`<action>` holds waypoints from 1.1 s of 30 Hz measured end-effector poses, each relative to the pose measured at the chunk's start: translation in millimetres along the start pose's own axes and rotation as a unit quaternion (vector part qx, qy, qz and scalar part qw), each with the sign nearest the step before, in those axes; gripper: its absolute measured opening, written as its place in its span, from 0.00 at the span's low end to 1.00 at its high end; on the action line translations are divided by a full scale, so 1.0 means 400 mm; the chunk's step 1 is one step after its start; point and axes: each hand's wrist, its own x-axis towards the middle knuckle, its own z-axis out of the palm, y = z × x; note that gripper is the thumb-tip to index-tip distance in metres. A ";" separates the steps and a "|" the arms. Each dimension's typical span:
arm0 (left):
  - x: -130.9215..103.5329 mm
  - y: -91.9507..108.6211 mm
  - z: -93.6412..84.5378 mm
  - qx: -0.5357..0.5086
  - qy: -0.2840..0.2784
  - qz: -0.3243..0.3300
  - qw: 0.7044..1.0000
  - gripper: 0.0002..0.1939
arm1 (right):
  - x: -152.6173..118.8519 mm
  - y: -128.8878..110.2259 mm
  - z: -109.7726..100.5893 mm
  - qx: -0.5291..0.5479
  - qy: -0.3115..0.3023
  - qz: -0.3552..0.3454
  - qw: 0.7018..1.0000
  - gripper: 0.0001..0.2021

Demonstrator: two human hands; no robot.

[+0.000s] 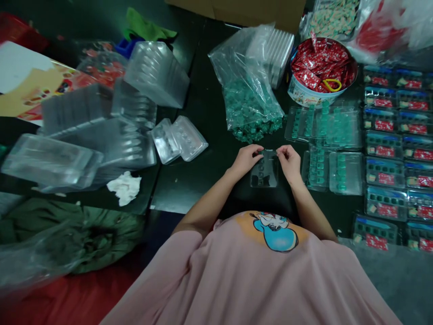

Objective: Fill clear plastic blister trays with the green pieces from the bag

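Note:
A clear plastic blister tray (269,175) with a row of small moulded pockets lies in front of me, near the table's front edge. At its upper left corner, the thumb and fingers of my left hand (246,161) are pinched together on the rim. My right hand (291,164) pinches the upper right corner. Just beyond both hands, a clear bag (248,101) spills small green plastic pieces (257,128). Right of my right hand lie clear trays (353,174) with green pieces in their pockets.
Stacks of clear trays (101,140) fill the left side, with crumpled white tissue (124,188) before them. A round tin (306,97) holds red patterned packets and yellow-handled scissors (332,85). Filled packs (385,178) stand in rows at right. A cardboard box (250,10) is at the back.

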 end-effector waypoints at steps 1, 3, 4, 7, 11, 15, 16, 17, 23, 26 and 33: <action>0.003 -0.001 0.004 0.020 -0.011 0.020 1.000 0.11 | 0.000 0.002 -0.003 0.004 0.001 0.002 1.000 0.05; 0.007 -0.005 0.009 0.051 -0.026 0.051 0.997 0.08 | 0.000 0.004 -0.006 0.010 0.001 0.003 1.000 0.05; 0.009 -0.008 0.010 0.063 -0.030 0.062 0.996 0.07 | 0.000 0.005 -0.007 0.013 0.000 0.003 1.000 0.05; 0.012 -0.018 0.012 0.087 -0.043 0.077 0.992 0.07 | -0.001 0.007 -0.003 0.016 -0.006 0.006 1.000 0.05; 0.015 -0.032 0.021 0.087 -0.038 0.066 0.993 0.07 | -0.003 0.012 0.007 0.016 -0.014 0.016 1.000 0.05; 0.010 -0.041 0.034 0.088 -0.027 0.049 0.995 0.09 | -0.003 0.014 0.012 0.019 -0.024 0.012 0.999 0.05; 0.007 -0.041 0.034 0.093 -0.030 0.049 0.994 0.10 | -0.004 0.013 0.013 0.019 -0.027 0.010 0.999 0.05; 0.002 -0.039 0.031 0.096 -0.034 0.052 0.993 0.11 | -0.004 0.012 0.012 0.017 -0.029 0.009 0.999 0.05; -0.011 -0.044 -0.028 0.068 0.053 0.047 0.995 0.16 | -0.010 -0.002 0.008 0.006 -0.027 0.010 1.000 0.06; 0.014 -0.074 -0.059 0.111 0.118 0.029 0.986 0.16 | -0.013 -0.009 0.013 0.008 -0.027 0.011 1.000 0.05; 0.053 -0.100 -0.079 0.100 0.118 -0.010 0.988 0.10 | -0.021 -0.016 0.019 0.006 -0.038 0.005 0.999 0.05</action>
